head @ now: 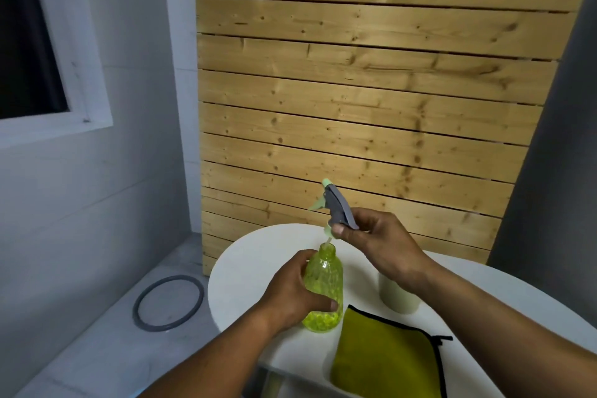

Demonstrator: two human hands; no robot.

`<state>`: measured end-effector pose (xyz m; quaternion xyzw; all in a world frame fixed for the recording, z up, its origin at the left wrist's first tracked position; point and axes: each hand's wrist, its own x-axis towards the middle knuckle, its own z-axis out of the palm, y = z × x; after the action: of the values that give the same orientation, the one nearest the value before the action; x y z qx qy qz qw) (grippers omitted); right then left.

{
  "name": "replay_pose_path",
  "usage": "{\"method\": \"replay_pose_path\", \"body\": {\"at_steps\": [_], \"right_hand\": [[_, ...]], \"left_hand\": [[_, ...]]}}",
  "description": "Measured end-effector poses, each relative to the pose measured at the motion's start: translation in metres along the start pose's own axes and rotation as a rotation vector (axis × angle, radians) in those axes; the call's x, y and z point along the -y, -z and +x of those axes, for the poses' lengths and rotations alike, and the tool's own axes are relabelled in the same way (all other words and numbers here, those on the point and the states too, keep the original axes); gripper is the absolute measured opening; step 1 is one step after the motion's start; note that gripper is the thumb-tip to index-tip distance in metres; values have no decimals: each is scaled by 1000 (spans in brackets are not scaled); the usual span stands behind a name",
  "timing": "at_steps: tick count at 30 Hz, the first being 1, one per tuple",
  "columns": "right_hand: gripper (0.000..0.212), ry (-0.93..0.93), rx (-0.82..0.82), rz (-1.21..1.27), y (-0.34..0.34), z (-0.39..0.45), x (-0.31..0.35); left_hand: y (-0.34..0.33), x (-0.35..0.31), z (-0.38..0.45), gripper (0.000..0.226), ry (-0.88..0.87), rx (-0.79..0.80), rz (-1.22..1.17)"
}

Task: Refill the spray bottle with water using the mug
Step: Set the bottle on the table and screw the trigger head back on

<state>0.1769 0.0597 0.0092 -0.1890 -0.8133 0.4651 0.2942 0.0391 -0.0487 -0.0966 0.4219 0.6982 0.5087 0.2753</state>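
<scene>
A translucent lime-green spray bottle [324, 284] stands upright on the white table [245, 268]. My left hand [290, 291] is wrapped around its body. My right hand [374, 242] holds the grey and pale-green spray head [336, 207] just above the bottle's open neck. The head's thin dip tube still reaches into the neck. A pale cream mug [399, 299] stands to the right of the bottle, partly hidden behind my right forearm; its contents cannot be seen.
A folded olive-yellow cloth with black trim [384, 359] lies on the table's near right. A wooden slat wall [355, 90] rises behind the table. A grey ring [168, 302] lies on the floor to the left, below a window.
</scene>
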Motion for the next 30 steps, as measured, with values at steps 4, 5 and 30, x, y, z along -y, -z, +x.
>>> {"method": "replay_pose_path", "body": {"at_steps": [4, 5, 30], "right_hand": [[17, 17, 47, -31, -7, 6, -4], [18, 23, 61, -48, -10, 8, -5], [31, 132, 353, -277, -34, 22, -7]], "left_hand": [[10, 7, -2, 88, -17, -42, 15], [13, 9, -2, 88, -19, -53, 18], [36, 20, -23, 86, -42, -64, -109]]}}
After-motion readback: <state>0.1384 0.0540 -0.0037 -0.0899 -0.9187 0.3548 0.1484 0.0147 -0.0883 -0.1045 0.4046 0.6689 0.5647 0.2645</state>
